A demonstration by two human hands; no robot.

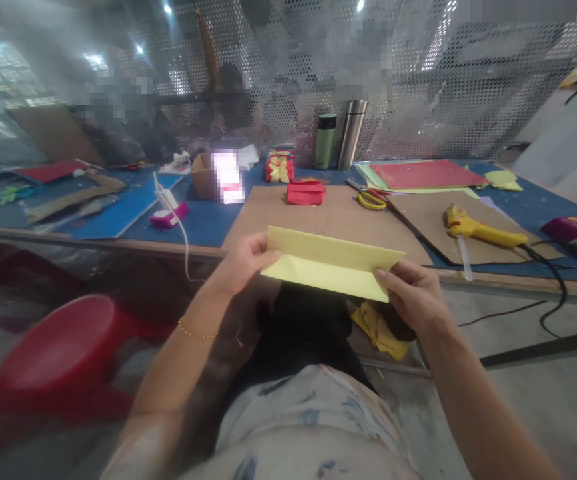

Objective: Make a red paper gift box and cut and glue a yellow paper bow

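Observation:
A strip of yellow paper [326,263] with a lengthwise crease is stretched between my two hands, just in front of the table's edge. My left hand [243,263] pinches its left end, thumb on top. At the right end, my right hand [416,290] grips it the same way. Beyond the paper, a small folded red packet [306,193] rests on a brown cardboard sheet [263,217]. Behind that sits a red box with a yellow bow [279,167]. Scissors with yellow handles [371,200] lie to the right of the packet.
A yellow glue gun [488,230] lies on cardboard at the right, its cord hanging over the edge. Two flasks, one green [325,141] and one steel [353,135], stand at the back. A lit phone [227,177] leans on a box. A red stool [63,340] is at left.

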